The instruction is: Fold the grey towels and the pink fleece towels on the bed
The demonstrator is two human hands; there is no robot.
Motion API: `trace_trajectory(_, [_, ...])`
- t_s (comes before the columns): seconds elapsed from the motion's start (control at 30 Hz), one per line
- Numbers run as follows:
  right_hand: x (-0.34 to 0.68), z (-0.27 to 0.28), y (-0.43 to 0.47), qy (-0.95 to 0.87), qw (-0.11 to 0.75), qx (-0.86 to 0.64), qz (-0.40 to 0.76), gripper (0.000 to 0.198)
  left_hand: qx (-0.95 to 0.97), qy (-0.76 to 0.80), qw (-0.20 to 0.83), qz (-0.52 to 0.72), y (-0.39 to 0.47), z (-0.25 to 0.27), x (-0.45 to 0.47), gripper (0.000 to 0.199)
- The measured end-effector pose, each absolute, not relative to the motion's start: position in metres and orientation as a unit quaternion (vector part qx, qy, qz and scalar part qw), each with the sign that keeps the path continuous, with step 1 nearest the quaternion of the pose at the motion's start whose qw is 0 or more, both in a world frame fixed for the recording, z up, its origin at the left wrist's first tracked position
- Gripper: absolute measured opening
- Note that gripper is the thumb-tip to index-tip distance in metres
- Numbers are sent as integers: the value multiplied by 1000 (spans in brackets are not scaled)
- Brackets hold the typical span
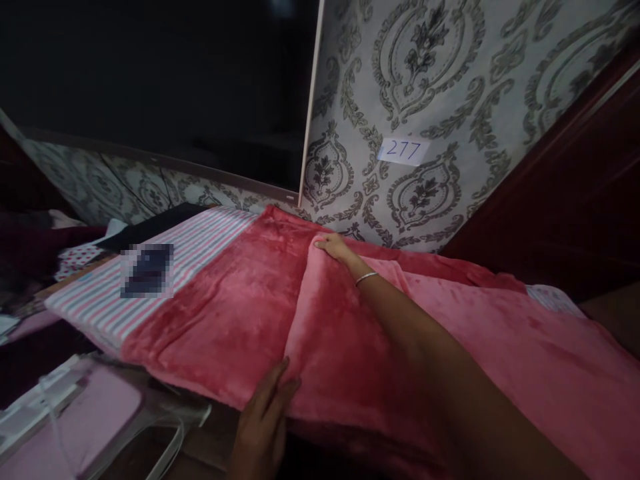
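A thick, plush red-pink blanket lies spread in front of me, with part of it turned over into a raised, rounded fold running between my hands. My right hand, with a thin bracelet at the wrist, grips the far end of this fold. At the near end my left hand has its fingers and thumb on either side of the fold's edge; its palm side is hidden. To the right, the blanket shows a lighter pink layer.
A striped cloth lies under the blanket's left part, with a blurred dark object on it. Behind are a large dark screen and a patterned wall with a paper label. A pink case and cables are at lower left.
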State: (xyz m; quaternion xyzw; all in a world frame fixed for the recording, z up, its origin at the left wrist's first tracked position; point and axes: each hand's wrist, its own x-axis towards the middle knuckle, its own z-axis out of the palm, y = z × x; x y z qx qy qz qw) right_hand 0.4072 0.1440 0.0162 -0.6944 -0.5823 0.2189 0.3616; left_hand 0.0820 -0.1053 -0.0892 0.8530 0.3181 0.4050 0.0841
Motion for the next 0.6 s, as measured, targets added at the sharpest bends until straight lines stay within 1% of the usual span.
trace_trajectory(0.13, [394,2,146,-571,355,-711,208,24,830,369,151,390,-113,-82,87,42])
trace_trajectory(0.2, [394,-1,144,-570,348,-715,205,24,824,387,160,381,-110,-73,92,35])
trace_trajectory(0.27, [397,-1,142,-574,340,-716,204,24,833,385,151,367,-103,-65,95,39])
trace_trajectory(0.37, [407,1,137,-589,326,-709,207,24,864,356,134,329,-93,-59,94,56])
trace_trajectory(0.4, [410,2,135,-596,321,-706,209,24,874,346,131,314,-91,-59,92,59])
trace_trajectory(0.6, [419,4,125,-625,289,-699,194,22,915,304,128,231,-88,-47,88,66])
